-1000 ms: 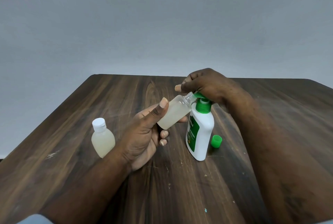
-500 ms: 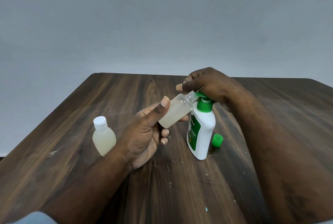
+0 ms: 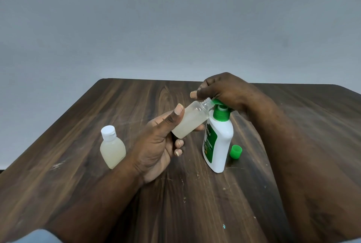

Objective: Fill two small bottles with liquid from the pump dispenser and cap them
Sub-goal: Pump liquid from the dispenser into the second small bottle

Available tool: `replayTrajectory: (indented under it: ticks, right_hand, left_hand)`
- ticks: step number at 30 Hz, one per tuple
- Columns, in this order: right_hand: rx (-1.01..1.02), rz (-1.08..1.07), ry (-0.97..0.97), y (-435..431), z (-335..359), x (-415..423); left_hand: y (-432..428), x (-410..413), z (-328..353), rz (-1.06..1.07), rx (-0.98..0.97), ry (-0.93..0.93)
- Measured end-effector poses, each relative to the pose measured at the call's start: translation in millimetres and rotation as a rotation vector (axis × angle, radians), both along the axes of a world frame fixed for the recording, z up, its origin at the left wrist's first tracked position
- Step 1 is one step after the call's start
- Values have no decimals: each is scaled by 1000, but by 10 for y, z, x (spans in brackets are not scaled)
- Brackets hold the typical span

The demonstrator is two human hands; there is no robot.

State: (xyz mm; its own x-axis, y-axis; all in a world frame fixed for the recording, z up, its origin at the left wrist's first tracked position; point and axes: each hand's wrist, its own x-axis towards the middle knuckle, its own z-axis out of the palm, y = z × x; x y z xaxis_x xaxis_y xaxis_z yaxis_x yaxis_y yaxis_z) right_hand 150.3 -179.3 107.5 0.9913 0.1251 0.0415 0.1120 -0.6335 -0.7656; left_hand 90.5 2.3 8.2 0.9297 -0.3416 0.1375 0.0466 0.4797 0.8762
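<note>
Green label (image 3: 210, 145) on pump dispenser (image 3: 221, 141): "Dettol"; "Original".

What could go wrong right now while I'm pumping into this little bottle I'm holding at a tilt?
The small bottle in your left hand only meets the green nozzle at its mouth; a slip could put liquid on the table.
It looks well filled and tilted, so more pumping may overflow it.
Only your right hand, on top, steadies the pump dispenser; a hard press might tip it.
</note>
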Motion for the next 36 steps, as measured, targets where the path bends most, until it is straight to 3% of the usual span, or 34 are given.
replayTrajectory:
  ticks: [11, 36]
  right_hand:
    - [83, -2, -18, -46, 18, -5]
    - [54, 7, 15, -4, -21, -18]
  left_hand:
    - [-6, -7, -1, 3, 11, 9]
    - [7, 22, -17, 4, 10, 7]
